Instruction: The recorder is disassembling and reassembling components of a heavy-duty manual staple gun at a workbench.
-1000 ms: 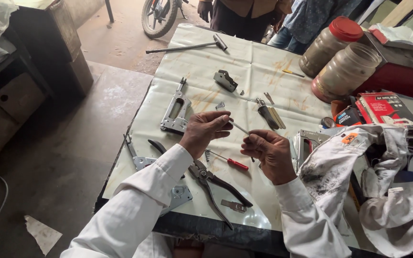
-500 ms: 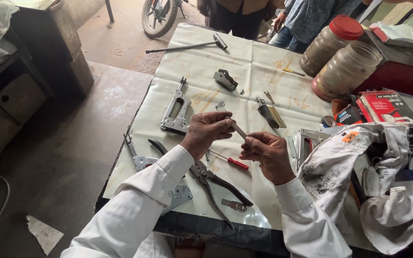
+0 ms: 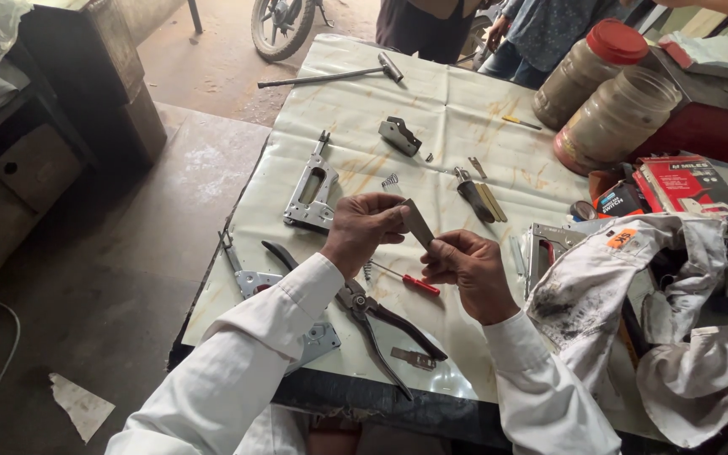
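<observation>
A small flat metal strip (image 3: 419, 224) is pinched between both hands above the table (image 3: 465, 93), its upper end held by the left hand (image 3: 366, 227), its lower end by the right hand (image 3: 463, 263), long axis slanting down-right.

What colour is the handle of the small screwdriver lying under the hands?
Red; the small screwdriver shows clearly in the head view, on the table.

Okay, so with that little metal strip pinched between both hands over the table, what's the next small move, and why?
Probably carry the metal strip toward the open stapler body on the table. Left hand and right hand both pinch it in mid-air, clear of everything, and that body lies just beyond the left hand among the loose parts.
</observation>
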